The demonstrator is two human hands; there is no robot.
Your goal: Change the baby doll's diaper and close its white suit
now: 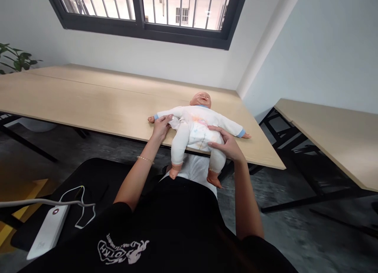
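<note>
A baby doll [197, 128] in a white sleepsuit with blue cuffs lies on its back at the near edge of a long wooden table [88, 103], legs hanging over the edge. My left hand [162, 125] rests on the doll's right arm and side, fingers curled onto the cloth. Over on the doll's left hip and thigh, my right hand [225, 143] grips the suit with fingers wrapped around it. A white cloth [195, 168] hangs below the doll between its legs.
A second wooden table [330, 135] stands to the right across a gap. A white power bank [49, 230] with a cable lies on a black seat at lower left. A plant [14, 59] is at far left, a barred window [147, 9] above.
</note>
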